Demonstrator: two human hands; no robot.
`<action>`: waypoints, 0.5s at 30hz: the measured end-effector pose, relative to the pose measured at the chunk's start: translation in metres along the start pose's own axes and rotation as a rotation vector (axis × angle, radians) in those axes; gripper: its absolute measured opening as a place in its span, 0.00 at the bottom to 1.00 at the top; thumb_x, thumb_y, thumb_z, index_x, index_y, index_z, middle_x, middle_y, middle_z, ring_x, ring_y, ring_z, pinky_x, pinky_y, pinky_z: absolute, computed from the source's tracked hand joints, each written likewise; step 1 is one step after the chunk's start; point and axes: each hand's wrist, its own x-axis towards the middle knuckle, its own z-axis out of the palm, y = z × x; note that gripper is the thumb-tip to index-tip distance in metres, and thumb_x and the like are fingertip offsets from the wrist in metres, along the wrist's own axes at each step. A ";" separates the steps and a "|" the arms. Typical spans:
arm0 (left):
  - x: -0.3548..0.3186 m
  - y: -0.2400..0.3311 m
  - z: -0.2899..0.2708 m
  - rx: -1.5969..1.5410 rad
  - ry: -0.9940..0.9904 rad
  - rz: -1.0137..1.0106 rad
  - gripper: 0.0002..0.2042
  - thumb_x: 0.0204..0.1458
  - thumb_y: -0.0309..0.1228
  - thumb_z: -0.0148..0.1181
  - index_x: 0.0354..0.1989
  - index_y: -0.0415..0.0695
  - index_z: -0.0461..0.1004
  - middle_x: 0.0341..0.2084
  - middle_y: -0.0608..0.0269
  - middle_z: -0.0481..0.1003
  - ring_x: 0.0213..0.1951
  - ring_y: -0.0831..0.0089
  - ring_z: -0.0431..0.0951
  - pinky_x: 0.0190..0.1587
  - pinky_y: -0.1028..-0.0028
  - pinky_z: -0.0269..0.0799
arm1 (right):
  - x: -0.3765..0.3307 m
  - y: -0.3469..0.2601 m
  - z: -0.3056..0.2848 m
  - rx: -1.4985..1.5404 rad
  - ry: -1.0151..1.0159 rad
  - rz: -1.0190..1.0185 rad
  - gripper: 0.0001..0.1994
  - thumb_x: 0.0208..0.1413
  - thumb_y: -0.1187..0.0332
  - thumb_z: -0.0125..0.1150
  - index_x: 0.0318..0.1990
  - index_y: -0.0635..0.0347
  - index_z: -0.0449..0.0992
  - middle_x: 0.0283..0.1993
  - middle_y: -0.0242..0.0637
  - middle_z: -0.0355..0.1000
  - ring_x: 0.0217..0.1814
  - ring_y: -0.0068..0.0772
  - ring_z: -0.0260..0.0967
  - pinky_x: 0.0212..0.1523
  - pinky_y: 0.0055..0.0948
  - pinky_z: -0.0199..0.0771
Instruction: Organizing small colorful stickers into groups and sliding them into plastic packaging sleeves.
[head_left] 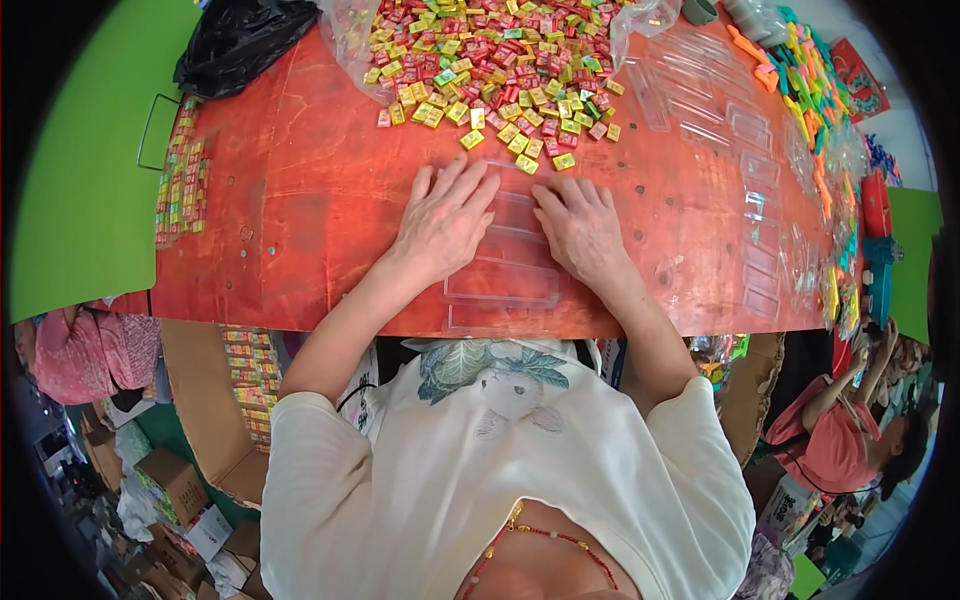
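Left arm: I see it come up from the lower edge, bent at the elbow, angling in toward the table's middle.
Left hand (443, 218): flat, palm down, fingers spread, gripping nothing, pressing on the clear plastic tray (505, 262).
Right arm: mirrors it from the other side.
Right hand (580, 226): open and flat too, on the tray's right part.
Tray: lies on the red table (300, 210), near its front edge, between my hands.
Candy pile (495, 65): small wrapped pieces, just beyond my fingertips.
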 end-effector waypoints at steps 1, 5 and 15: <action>0.000 -0.001 0.002 0.029 -0.063 0.002 0.23 0.56 0.32 0.61 0.60 0.40 0.71 0.62 0.49 0.67 0.64 0.51 0.66 0.65 0.50 0.56 | -0.003 0.002 0.001 -0.003 0.002 0.000 0.14 0.56 0.65 0.65 0.49 0.55 0.77 0.46 0.34 0.71 0.48 0.37 0.69 0.47 0.37 0.65; -0.010 0.009 -0.007 -0.003 -0.083 -0.001 0.23 0.56 0.33 0.62 0.60 0.40 0.72 0.62 0.49 0.69 0.65 0.51 0.65 0.67 0.48 0.53 | -0.011 0.003 -0.006 0.079 -0.043 -0.026 0.13 0.56 0.66 0.64 0.49 0.55 0.78 0.47 0.35 0.71 0.48 0.38 0.69 0.47 0.38 0.65; 0.070 -0.064 0.018 0.123 0.015 -0.042 0.22 0.57 0.28 0.57 0.62 0.42 0.69 0.64 0.52 0.67 0.66 0.53 0.64 0.62 0.50 0.62 | 0.089 0.034 0.047 -0.019 0.045 0.101 0.14 0.56 0.68 0.61 0.50 0.58 0.76 0.45 0.41 0.71 0.48 0.45 0.72 0.46 0.43 0.72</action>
